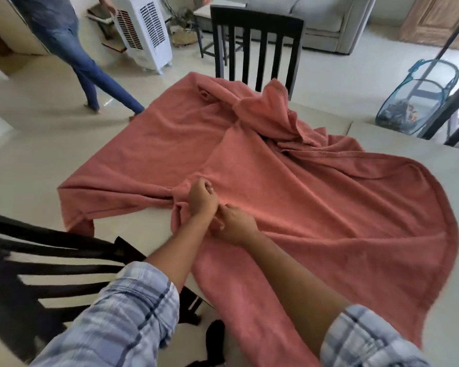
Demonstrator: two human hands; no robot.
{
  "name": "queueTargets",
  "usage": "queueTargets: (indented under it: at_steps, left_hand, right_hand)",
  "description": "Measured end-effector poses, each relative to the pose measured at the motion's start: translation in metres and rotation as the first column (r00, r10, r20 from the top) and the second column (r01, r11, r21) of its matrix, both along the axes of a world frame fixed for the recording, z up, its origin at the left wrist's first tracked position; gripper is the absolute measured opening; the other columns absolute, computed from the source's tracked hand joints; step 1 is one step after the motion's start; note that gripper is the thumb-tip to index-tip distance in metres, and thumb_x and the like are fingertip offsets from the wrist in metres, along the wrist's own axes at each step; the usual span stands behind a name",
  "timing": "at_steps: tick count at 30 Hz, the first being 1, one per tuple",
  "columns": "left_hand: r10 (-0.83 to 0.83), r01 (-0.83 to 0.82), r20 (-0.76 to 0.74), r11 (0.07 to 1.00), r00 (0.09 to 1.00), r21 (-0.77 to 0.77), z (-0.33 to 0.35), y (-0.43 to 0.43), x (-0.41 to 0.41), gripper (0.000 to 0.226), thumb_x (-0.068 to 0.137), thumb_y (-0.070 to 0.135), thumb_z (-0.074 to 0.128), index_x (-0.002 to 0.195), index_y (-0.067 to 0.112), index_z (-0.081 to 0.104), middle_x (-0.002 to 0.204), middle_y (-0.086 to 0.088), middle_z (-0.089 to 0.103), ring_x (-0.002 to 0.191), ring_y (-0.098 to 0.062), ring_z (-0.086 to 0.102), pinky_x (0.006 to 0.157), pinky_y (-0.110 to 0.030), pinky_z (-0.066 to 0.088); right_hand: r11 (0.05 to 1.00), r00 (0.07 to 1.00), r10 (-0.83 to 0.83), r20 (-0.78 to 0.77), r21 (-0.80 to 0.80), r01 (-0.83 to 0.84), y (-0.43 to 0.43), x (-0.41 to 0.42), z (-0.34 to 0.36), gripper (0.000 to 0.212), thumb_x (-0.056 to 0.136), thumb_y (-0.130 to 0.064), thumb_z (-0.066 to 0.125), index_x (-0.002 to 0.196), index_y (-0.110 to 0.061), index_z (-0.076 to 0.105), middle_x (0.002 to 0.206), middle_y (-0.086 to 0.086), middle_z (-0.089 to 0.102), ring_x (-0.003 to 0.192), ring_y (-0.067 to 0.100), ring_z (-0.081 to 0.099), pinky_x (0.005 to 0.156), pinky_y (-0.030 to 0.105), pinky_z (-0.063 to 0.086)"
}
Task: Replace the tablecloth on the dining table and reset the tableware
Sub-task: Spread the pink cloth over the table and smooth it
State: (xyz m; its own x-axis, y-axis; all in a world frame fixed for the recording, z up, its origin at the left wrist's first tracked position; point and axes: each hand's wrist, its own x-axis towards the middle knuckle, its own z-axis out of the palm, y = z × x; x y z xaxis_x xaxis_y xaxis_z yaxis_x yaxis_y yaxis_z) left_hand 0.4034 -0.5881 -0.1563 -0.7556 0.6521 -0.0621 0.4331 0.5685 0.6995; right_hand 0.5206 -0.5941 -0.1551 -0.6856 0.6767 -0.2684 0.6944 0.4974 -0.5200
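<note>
The left hand (203, 198) and right hand (236, 225), fingers (208, 187) clamped on the tablecloth (329, 202), risk an uneven tug dragging its 1 o'clock bunch askew.

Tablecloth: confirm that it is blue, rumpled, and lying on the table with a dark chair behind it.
Not quite: the tablecloth is salmon pink, not blue. The head view shows it rumpled, lying on the table with the dark chair behind it.
</note>
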Motion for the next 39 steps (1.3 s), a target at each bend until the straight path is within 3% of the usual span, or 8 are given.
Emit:
queueTargets:
  at_steps: [4, 10, 16, 18, 21, 24, 33, 39]
  left_hand:
    - [0.090, -0.090, 0.007, 0.995, 0.996, 0.034, -0.013, -0.030, -0.048, 0.031, 0.080, -0.008, 0.045, 0.109, -0.004, 0.055, 0.119, -0.024, 0.051, 0.109, -0.036, 0.051, 0.093, -0.030, 0.032]
    - [-0.139, 0.128, -0.040, 0.970, 0.990, -0.208, -0.040, -0.049, -0.108, 0.055, 0.082, 0.001, 0.053, 0.135, 0.008, 0.041, 0.143, -0.015, 0.037, 0.125, -0.035, 0.041, 0.102, -0.037, 0.035]
    - [-0.403, 0.268, -0.187, 0.826, 0.896, -0.496, -0.052, -0.060, -0.122, 0.052, 0.087, 0.021, 0.058, 0.136, 0.024, 0.040, 0.143, 0.000, 0.037, 0.124, -0.029, 0.038, 0.093, -0.041, 0.044]
    - [-0.393, 0.245, -0.238, 0.843, 0.888, -0.478, -0.049, -0.058, -0.109, 0.050, 0.085, 0.021, 0.061, 0.132, 0.023, 0.043, 0.139, -0.002, 0.040, 0.122, -0.030, 0.040, 0.092, -0.040, 0.044]
    - [-0.499, 0.331, -0.380, 0.842, 0.779, -0.427, -0.049, -0.055, -0.079, 0.049, 0.084, 0.018, 0.060, 0.130, 0.021, 0.047, 0.131, -0.004, 0.047, 0.115, -0.030, 0.047, 0.087, -0.040, 0.045]
    - [-0.519, 0.404, -0.406, 0.850, 0.752, -0.339, -0.052, -0.047, -0.061, 0.037, 0.084, 0.011, 0.058, 0.120, 0.016, 0.057, 0.115, -0.007, 0.058, 0.102, -0.031, 0.056, 0.077, -0.040, 0.050]
    - [-0.566, 0.454, -0.283, 0.809, 0.774, -0.374, -0.054, -0.041, -0.107, 0.024, 0.095, 0.005, 0.033, 0.107, 0.006, 0.054, 0.111, -0.016, 0.055, 0.101, -0.037, 0.059, 0.081, -0.043, 0.046]
    - [-0.491, 0.360, -0.270, 0.835, 0.828, -0.416, -0.029, -0.047, -0.130, 0.030, 0.093, 0.001, 0.032, 0.104, 0.002, 0.060, 0.113, -0.019, 0.059, 0.107, -0.038, 0.058, 0.083, -0.043, 0.047]
  right_hand:
    - [0.997, 0.995, -0.061, 0.076, -0.047, 0.065, -0.030, -0.058, -0.025, 0.088, 0.080, -0.048, 0.062, 0.150, -0.019, 0.015, 0.142, 0.004, 0.041, 0.129, 0.027, 0.040, 0.099, 0.051, 0.036]
    - [0.968, 0.945, -0.251, 0.212, 0.074, 0.241, 0.000, -0.006, -0.037, 0.032, 0.077, -0.014, 0.053, 0.108, -0.014, 0.063, 0.114, 0.011, 0.062, 0.108, 0.030, 0.059, 0.087, 0.037, 0.048]
    - [0.645, 0.526, -0.750, 0.402, 0.268, 0.716, 0.044, 0.103, 0.001, 0.035, 0.079, -0.016, 0.058, 0.114, -0.013, 0.064, 0.119, 0.015, 0.059, 0.112, 0.035, 0.056, 0.096, 0.047, 0.044]
    - [0.627, 0.558, -0.779, 0.287, 0.395, 0.671, 0.046, 0.086, 0.004, 0.036, 0.080, -0.016, 0.057, 0.116, -0.013, 0.060, 0.123, 0.012, 0.052, 0.117, 0.035, 0.047, 0.097, 0.050, 0.040]
    - [0.733, 0.821, -0.570, 0.028, 0.470, 0.492, 0.025, 0.021, 0.010, 0.046, 0.075, -0.018, 0.058, 0.121, -0.012, 0.053, 0.121, 0.012, 0.048, 0.114, 0.035, 0.045, 0.090, 0.050, 0.041]
    - [0.918, 0.941, -0.294, 0.167, 0.325, 0.229, -0.010, -0.036, -0.002, 0.067, 0.076, -0.043, 0.062, 0.135, -0.021, 0.040, 0.129, 0.003, 0.047, 0.121, 0.028, 0.044, 0.094, 0.046, 0.039]
    - [0.904, 0.854, -0.405, 0.326, 0.281, 0.322, -0.007, 0.054, -0.014, 0.027, 0.080, -0.034, 0.050, 0.092, -0.017, 0.067, 0.097, 0.010, 0.069, 0.089, 0.032, 0.065, 0.079, 0.039, 0.051]
    - [0.699, 0.548, -0.714, 0.436, 0.395, 0.596, 0.037, 0.165, 0.008, 0.042, 0.064, -0.020, 0.074, 0.106, -0.018, 0.070, 0.092, 0.015, 0.071, 0.084, 0.031, 0.070, 0.071, 0.039, 0.059]
